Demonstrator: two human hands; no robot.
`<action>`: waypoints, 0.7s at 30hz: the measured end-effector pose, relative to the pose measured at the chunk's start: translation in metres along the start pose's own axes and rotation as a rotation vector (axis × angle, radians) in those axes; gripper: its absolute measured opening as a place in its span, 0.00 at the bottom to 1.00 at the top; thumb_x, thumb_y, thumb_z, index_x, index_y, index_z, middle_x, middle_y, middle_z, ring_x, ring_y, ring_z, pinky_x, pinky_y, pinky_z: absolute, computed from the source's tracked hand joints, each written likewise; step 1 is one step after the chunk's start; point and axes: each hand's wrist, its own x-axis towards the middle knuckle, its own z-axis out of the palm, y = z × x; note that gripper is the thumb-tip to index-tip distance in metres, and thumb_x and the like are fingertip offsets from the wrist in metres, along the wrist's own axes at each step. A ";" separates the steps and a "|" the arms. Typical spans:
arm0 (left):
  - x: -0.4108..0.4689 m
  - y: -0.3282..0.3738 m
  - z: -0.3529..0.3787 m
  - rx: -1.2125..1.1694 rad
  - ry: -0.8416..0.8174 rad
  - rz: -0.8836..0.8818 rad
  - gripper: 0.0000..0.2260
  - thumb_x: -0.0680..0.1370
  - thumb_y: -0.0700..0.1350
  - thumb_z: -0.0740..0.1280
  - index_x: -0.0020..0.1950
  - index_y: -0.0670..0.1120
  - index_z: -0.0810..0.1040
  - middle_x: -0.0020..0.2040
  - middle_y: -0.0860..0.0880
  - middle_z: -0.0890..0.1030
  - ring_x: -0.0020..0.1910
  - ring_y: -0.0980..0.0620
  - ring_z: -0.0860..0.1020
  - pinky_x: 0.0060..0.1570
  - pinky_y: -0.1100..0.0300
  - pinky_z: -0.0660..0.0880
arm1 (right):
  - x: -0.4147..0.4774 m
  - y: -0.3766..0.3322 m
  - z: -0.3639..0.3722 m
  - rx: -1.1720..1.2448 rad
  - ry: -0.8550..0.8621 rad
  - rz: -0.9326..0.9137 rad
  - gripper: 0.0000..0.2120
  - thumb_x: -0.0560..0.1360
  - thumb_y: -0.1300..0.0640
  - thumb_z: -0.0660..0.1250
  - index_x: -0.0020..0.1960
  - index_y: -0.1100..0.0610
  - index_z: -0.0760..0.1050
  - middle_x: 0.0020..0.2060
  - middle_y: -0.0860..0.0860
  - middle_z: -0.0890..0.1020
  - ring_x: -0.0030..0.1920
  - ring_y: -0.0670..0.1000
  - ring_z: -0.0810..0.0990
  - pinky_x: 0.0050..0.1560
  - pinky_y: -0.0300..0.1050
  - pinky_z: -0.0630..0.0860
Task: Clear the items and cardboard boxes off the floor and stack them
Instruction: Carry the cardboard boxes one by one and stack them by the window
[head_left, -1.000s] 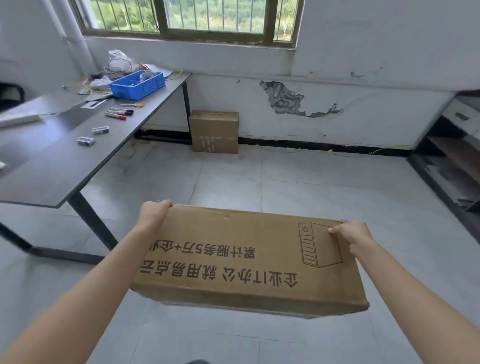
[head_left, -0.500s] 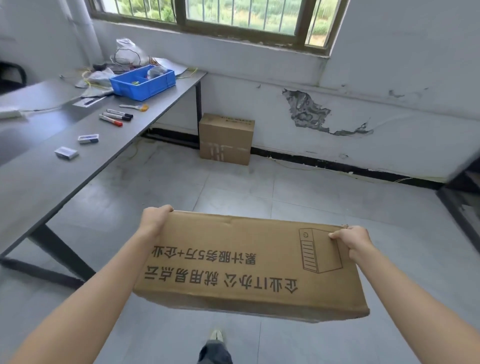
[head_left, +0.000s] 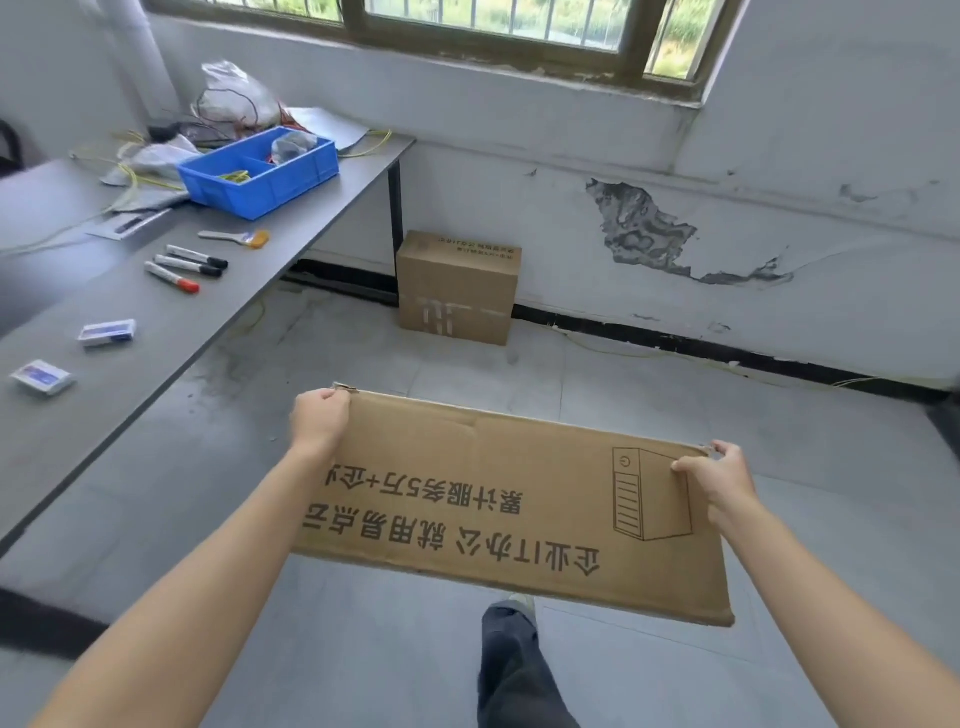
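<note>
I carry a long brown cardboard box (head_left: 493, 499) with black printed characters and a computer-tower drawing, held in the air above the tiled floor. My left hand (head_left: 319, 421) grips its far left corner. My right hand (head_left: 719, 480) grips its far right corner. A second, smaller cardboard box (head_left: 457, 288) stands on the floor against the wall, beside the table leg and ahead of the carried box.
A grey table (head_left: 156, 332) runs along the left with a blue bin (head_left: 260, 171), markers (head_left: 182, 265), a brush and small packets. My leg and shoe (head_left: 511, 639) show under the box. The cracked wall and a window lie ahead.
I have walked toward the wall with the box in both hands; the small box on the floor and the table's end are nearer, and my leg has swung forward.
</note>
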 end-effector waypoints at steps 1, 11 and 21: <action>0.012 0.006 0.008 -0.005 0.011 -0.004 0.14 0.77 0.38 0.59 0.31 0.43 0.66 0.30 0.45 0.63 0.37 0.47 0.61 0.31 0.55 0.54 | 0.016 -0.009 0.007 0.005 -0.019 -0.006 0.33 0.71 0.70 0.68 0.72 0.63 0.58 0.71 0.60 0.64 0.69 0.59 0.64 0.65 0.49 0.63; 0.118 0.071 0.079 0.183 0.088 -0.086 0.33 0.66 0.49 0.62 0.71 0.44 0.66 0.66 0.38 0.70 0.66 0.39 0.66 0.66 0.50 0.63 | 0.177 -0.102 0.082 -0.013 -0.226 -0.103 0.31 0.71 0.66 0.70 0.70 0.62 0.61 0.66 0.59 0.68 0.64 0.58 0.68 0.54 0.46 0.67; 0.219 0.083 0.121 0.191 0.229 -0.164 0.22 0.74 0.41 0.64 0.68 0.46 0.69 0.66 0.39 0.69 0.65 0.39 0.67 0.63 0.50 0.66 | 0.275 -0.155 0.168 -0.055 -0.265 -0.105 0.29 0.71 0.65 0.70 0.69 0.60 0.62 0.65 0.59 0.69 0.61 0.58 0.71 0.53 0.48 0.70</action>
